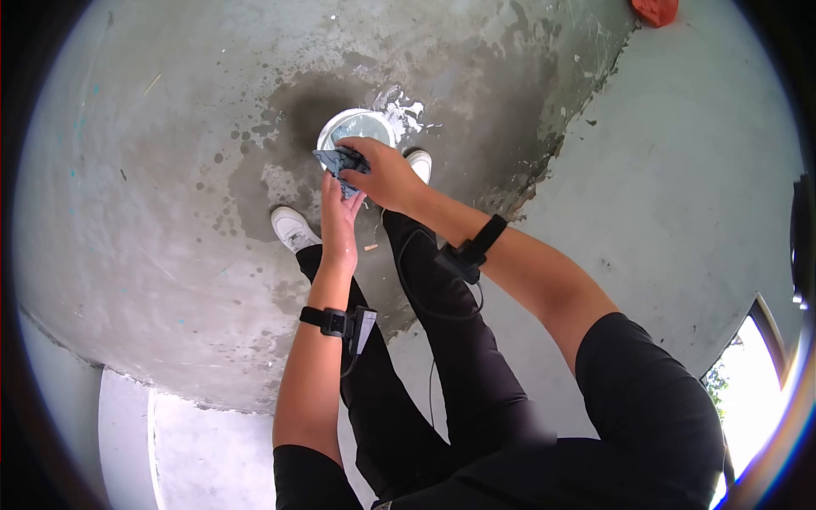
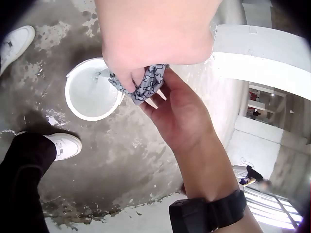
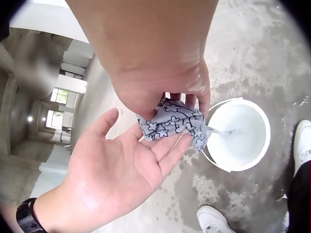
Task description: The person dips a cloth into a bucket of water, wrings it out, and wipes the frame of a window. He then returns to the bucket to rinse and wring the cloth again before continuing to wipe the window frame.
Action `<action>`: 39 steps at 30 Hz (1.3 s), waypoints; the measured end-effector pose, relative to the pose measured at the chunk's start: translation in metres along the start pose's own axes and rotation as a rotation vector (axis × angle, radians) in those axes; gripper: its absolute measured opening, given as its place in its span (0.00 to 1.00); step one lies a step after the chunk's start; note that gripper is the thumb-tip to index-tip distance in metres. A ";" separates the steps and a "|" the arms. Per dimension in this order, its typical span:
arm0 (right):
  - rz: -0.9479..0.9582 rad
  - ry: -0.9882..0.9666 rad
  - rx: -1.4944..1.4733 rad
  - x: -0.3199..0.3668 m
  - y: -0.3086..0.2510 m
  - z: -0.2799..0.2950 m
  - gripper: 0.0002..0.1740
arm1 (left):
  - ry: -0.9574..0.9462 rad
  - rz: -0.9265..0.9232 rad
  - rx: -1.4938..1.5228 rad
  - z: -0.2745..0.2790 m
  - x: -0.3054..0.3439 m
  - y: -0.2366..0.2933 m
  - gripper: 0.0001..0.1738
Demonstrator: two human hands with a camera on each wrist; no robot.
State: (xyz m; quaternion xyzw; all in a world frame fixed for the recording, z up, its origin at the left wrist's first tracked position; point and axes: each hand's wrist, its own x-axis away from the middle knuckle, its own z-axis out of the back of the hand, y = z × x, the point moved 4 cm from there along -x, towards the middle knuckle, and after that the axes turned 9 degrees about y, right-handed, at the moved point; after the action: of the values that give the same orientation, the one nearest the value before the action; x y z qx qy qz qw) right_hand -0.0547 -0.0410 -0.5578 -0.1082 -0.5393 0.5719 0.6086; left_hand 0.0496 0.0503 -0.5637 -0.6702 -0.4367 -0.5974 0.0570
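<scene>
A grey-blue cloth (image 1: 343,160) with dark flower outlines is bunched between my two hands beside a white bucket (image 3: 267,141). My right hand (image 1: 387,176) grips the cloth from above, its fingers curled round the folds. Underneath, my left hand (image 3: 121,165) lies palm up, thumb apart and fingers stretched out against the cloth (image 3: 172,119). In the right wrist view, a thin streak runs from the cloth's end to the water in the bucket. The left wrist view shows the right palm (image 2: 187,116) near the cloth, with part of the cloth hidden behind the left hand.
The bucket stands on a wet concrete floor (image 1: 212,102) with white splashes beside it. White shoes (image 1: 293,228) stand close to the bucket. A raised ledge (image 1: 646,170) runs along the right, with a red object (image 1: 654,10) at the far end.
</scene>
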 end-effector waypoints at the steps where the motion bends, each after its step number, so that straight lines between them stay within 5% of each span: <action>1: -0.002 0.002 -0.001 0.000 0.000 0.000 0.27 | 0.017 -0.006 -0.013 0.001 -0.002 -0.002 0.37; 12: 0.004 0.056 -0.070 0.000 0.001 0.000 0.27 | 0.074 -0.055 -0.057 -0.002 -0.008 -0.006 0.37; 18: -0.064 -0.022 -0.033 0.005 0.002 0.016 0.29 | 0.007 -0.110 -0.159 -0.002 -0.014 0.003 0.30; 20: -0.003 -0.044 -0.066 0.007 0.006 0.018 0.30 | 0.187 0.043 -0.113 -0.003 -0.012 0.007 0.19; 22: 0.062 -0.065 -0.098 0.010 0.011 0.019 0.30 | 0.192 0.014 -0.104 0.003 -0.016 0.005 0.19; 30: -0.084 0.204 -0.048 0.006 0.036 0.040 0.25 | 0.224 -0.031 -0.179 -0.011 0.007 0.022 0.16; 33: -0.181 0.257 0.053 0.003 0.031 0.048 0.21 | 0.153 -0.220 -0.372 -0.003 0.004 0.015 0.13; 35: -0.290 0.021 -0.073 0.002 0.033 0.040 0.23 | 0.179 -0.353 -0.410 -0.006 0.008 0.016 0.11; 39: -0.212 -0.051 -0.299 0.015 0.029 0.022 0.25 | 0.207 -0.400 -0.369 -0.020 0.018 0.020 0.11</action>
State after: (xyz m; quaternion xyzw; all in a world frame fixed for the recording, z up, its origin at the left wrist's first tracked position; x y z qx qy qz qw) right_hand -0.0920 -0.0298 -0.5631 -0.1256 -0.6421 0.4205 0.6286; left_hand 0.0456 0.0352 -0.5341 -0.5054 -0.4361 -0.7312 -0.1405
